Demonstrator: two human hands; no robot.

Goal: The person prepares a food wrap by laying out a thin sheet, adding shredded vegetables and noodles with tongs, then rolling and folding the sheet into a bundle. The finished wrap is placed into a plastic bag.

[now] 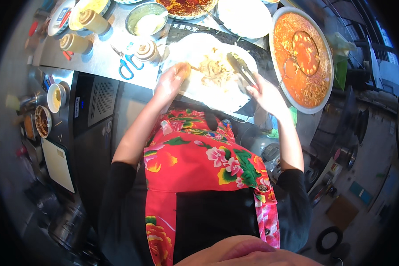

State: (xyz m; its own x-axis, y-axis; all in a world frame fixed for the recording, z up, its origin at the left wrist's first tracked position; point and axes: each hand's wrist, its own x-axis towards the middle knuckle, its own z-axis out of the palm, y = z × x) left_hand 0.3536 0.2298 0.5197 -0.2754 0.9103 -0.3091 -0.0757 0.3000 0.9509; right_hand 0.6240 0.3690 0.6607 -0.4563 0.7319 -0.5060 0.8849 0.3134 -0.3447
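My left hand is closed around what looks like a squeeze bottle, yellowish and mostly hidden by the fingers, its tip pointing right toward the food. Pale shredded food lies heaped on a large white plate, washed out by bright light. From the right, my right hand grips dark-tipped tongs, whose ends reach the food's right side. Glare hides whether anything sits between the tong tips.
Blue-handled scissors and a squeeze bottle lie left of the plate. Two more bottles stand farther left. A metal bowl and a red sauce dish are behind. A wide tub of red broth with a ladle stands right.
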